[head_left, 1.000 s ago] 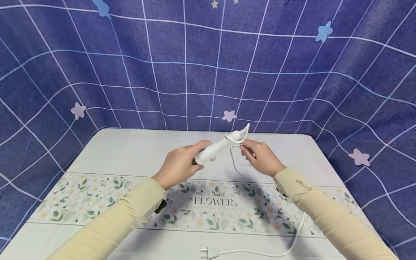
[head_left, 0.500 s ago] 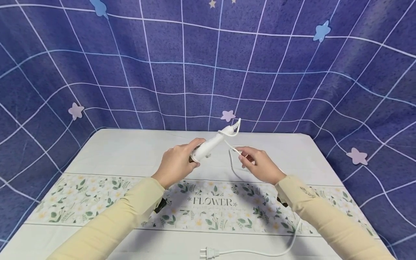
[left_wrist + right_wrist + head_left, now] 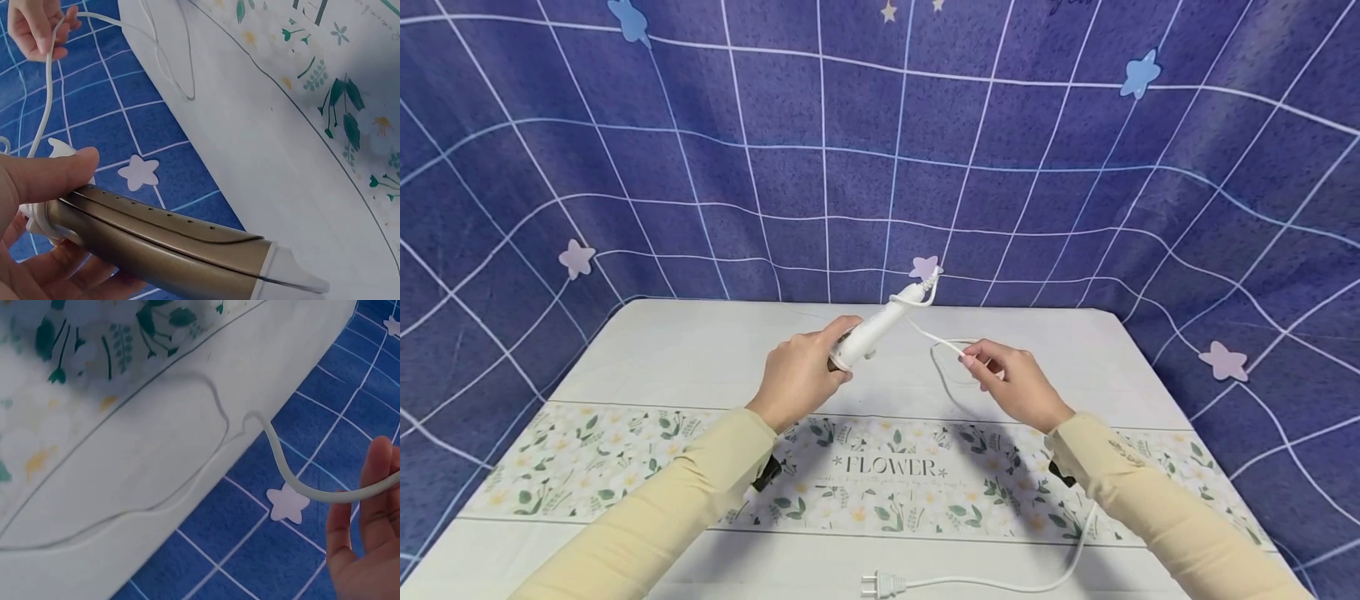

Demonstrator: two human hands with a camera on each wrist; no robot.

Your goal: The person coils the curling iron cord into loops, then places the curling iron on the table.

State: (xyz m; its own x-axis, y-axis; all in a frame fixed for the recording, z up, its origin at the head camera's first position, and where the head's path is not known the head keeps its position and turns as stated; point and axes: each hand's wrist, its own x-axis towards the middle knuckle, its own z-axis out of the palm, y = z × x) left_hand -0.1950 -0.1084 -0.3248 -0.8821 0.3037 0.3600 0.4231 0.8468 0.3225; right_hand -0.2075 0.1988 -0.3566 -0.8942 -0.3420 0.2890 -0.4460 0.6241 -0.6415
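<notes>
My left hand (image 3: 797, 371) grips a hair styling iron (image 3: 874, 329) by its bronze barrel (image 3: 165, 234), with the white handle tilted up and away to the right. A row of small holes runs along the barrel, which ends in a white tip (image 3: 290, 272). A white cord (image 3: 938, 340) leaves the handle's far end and loops round the handle. Between thumb and fingers my right hand (image 3: 1015, 383) pinches that cord, a short way right of the handle. In the right wrist view the cord (image 3: 294, 478) sags from the right hand's fingers towards the table.
The cord's two-pin plug (image 3: 889, 584) lies at the table's front edge, its lead running right under the right forearm. A white cloth with a floral band (image 3: 647, 467) covers the table (image 3: 700, 350). Blue grid-patterned curtain (image 3: 790, 183) surrounds the back and sides.
The left hand has moved the iron slightly left. My right hand has moved away from the handle, right and towards me, drawing out a length of cord between them.
</notes>
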